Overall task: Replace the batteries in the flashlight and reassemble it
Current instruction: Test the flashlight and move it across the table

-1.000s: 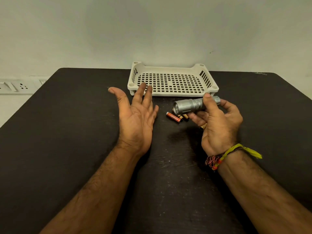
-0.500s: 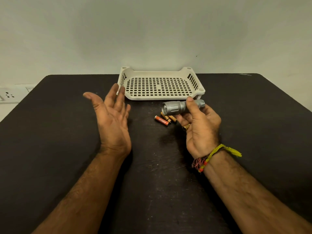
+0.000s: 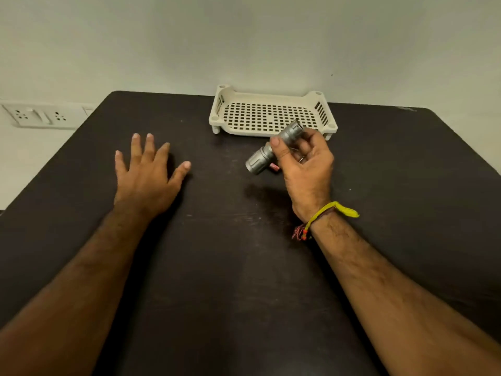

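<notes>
A silver metal flashlight (image 3: 260,158) is held above the dark table by my right hand (image 3: 303,161), thumb and fingers curled round its body. Its wide head points down to the left and its tail up toward the tray. Just behind the flashlight head a small bit of a red battery (image 3: 274,166) shows on the table; the other batteries are hidden by my hand. My left hand (image 3: 147,175) lies palm down on the table with its fingers spread, well to the left of the flashlight, holding nothing.
A cream perforated plastic tray (image 3: 271,115) stands at the back edge of the dark table (image 3: 244,267), just behind my right hand. A white wall socket strip (image 3: 40,115) is at the far left, off the table.
My left hand turned palm down and dropped flat onto the table, further left. My right hand tilted the flashlight so its head points down-left, covering most of the batteries.
</notes>
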